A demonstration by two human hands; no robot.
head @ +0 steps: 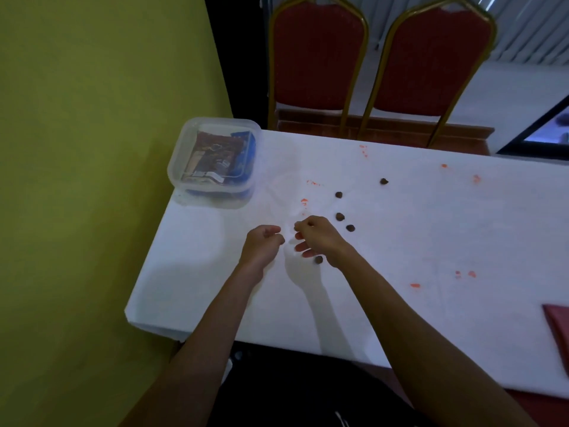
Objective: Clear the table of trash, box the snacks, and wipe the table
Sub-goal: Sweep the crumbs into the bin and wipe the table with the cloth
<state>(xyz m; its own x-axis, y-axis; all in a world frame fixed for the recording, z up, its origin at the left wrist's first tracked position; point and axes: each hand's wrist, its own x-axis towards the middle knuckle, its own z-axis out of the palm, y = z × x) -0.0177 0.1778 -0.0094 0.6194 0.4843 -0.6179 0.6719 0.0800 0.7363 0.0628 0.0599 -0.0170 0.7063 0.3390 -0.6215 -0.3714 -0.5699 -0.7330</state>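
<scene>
Fingers (271, 231) curled on both my left hand (261, 241) and right hand (317, 238) near the table's (431, 226) left end; any pinch I could not tell. Five brown crumbs (340, 216) beside them looked light and crumbly, best nipped gently by the sides. One snack box (215, 161) sat at the far-left corner.

A yellow-green wall (92, 149) stands left, two red gold-framed chairs (320, 57) beyond the white-clothed table (431, 226).
</scene>
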